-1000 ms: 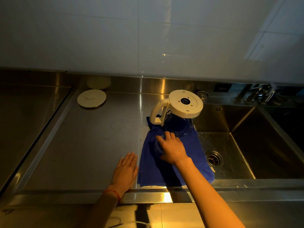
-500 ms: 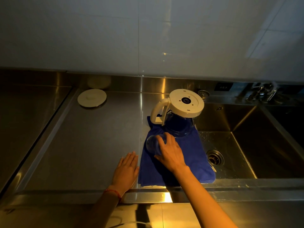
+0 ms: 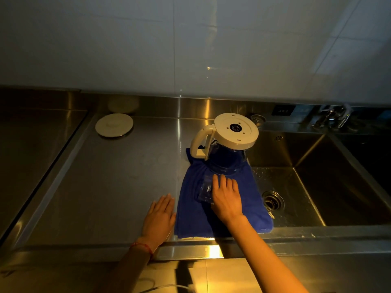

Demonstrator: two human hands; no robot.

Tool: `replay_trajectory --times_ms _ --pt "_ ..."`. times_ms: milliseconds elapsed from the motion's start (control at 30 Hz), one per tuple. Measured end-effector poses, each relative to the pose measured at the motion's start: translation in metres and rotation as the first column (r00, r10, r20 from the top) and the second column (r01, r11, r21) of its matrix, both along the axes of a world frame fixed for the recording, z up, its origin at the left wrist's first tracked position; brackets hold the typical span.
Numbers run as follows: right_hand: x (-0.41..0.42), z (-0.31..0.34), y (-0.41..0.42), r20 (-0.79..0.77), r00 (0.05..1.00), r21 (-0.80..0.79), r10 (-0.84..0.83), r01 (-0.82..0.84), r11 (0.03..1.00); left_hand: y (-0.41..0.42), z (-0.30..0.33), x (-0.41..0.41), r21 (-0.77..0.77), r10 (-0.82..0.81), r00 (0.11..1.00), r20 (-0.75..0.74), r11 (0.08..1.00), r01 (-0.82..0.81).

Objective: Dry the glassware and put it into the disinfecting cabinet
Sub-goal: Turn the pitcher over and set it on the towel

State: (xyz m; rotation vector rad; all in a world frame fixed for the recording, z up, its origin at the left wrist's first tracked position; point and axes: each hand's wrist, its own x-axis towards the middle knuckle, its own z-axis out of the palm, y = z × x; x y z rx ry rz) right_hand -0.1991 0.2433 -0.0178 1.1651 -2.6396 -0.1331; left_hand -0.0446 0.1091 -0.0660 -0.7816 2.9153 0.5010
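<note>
Blue cloth [image 3: 222, 199] lies mid-frame on the steel counter [image 3: 105, 187], an upturned jug [image 3: 227, 144] on its upper end. Just below, the right hand [image 3: 227, 197] grips a clear glass [image 3: 204, 190]; the left hand [image 3: 159, 216] rests flat, fingers straight.

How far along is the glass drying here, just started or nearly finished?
Early on, it seems. Done: a glass kettle stands upside down on the blue towel, apparently draining. In hand: the right hand rests on a small clear glass lying on the towel; the left hand lies flat on the steel counter. Left: drying both; no cabinet is in view.
</note>
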Motion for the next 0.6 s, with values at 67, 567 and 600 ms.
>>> replay_trajectory --times_ms 67,567,600 --pt "0.001 -0.002 0.001 -0.043 0.998 -0.013 0.042 -0.043 0.999 0.0 0.0 0.0 0.001 -0.003 1.0 0.0 1.0 0.003" --pt "0.011 0.003 -0.036 0.104 0.967 -0.254 0.23 -0.198 0.947 -0.001 0.0 -0.001 -0.025 -0.01 0.999 0.044 1.0 0.012" --pt "0.013 0.004 -0.042 0.11 0.962 -0.275 0.251 -0.213 0.937 0.0 0.001 -0.001 -0.029 -0.01 0.999 0.043 1.0 0.012"
